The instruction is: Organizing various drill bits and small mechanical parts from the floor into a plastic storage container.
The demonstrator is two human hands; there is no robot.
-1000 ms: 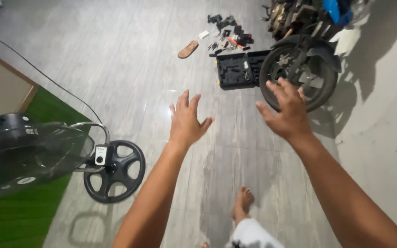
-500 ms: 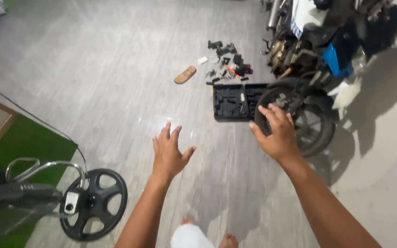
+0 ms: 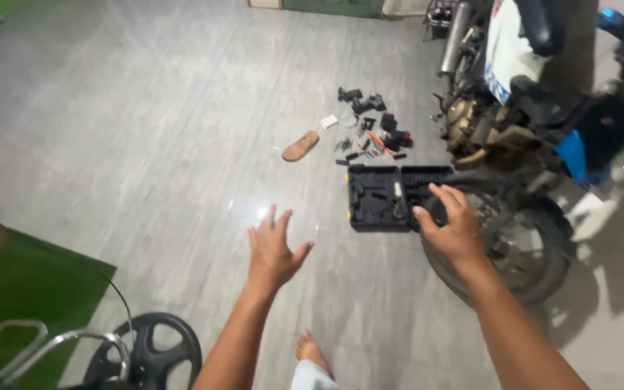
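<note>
On the grey tiled floor we have walked closer, our empty, spread left hand and right hand now nearing the tool case at one o'clock, the fan base slipping behind at seven

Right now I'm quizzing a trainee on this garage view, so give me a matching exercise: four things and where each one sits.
Things:
1. sandal
2. open tool case
3. green mat
4. motorcycle

Places:
A. lower left corner
B. right side
C. just beyond the right hand
D. alone on the floor, left of the scattered tools

Pairs: 1-D, 2-C, 3-A, 4-B
</note>
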